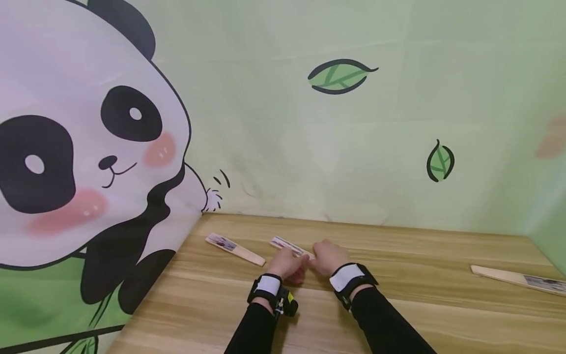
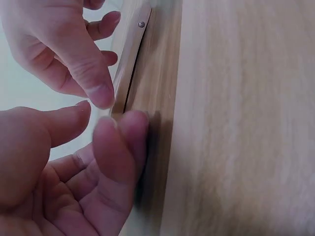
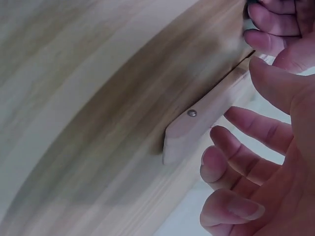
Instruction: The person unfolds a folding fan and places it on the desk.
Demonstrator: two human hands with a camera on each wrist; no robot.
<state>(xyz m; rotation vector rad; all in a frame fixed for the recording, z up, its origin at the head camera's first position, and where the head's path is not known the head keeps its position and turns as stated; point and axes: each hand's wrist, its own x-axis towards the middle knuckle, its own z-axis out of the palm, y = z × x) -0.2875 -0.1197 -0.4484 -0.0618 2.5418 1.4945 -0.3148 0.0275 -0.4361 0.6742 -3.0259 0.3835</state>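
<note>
Fan [image 1: 287, 245], folding, closed: near the table's [image 1: 442, 255] back edge, long axis slanting back-left; rivet [image 3: 192, 113] nearer your right hand [image 1: 330, 256], fingers loosely parted; your left hand's [image 1: 286, 265] grip, cannot tell.

Wood-grain tabletop [image 1: 442, 265]: three folded hand fans are being carried.
Left fan [image 1: 236, 249]: is being supported aslant near the far edge, its printed part being pointed away.
Middle fan [image 1: 289, 245]: is being borne near the left one, roughly parallel, partly being hidden; a rivet [image 3: 192, 113] is being shown.
Right fan [image 1: 522, 279]: is being borne well apart, its bare end being turned toward the others.
</note>
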